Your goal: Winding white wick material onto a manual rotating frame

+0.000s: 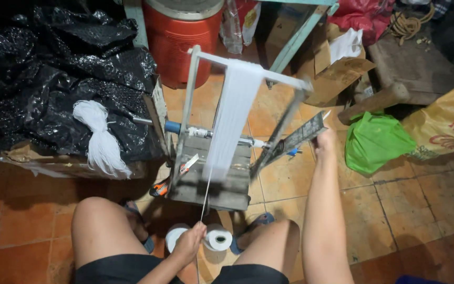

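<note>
White thread (205, 197) in left grip (189, 243)

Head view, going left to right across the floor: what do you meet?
Black plastic sheeting → white yarn hank → left hand pinching the strand → winding frame → right hand → green bag → yellow sack.

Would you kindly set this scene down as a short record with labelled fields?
left hand: left hand pinches a white thread low between the knees
right hand: right hand reaches out to the edge of the winding frame
frame load: white band of wound thread wrapped around the frame
below: two white spools on the floor by the left hand
left side: white hank lying on black plastic bags
behind: red barrel
right side: green bag
</note>
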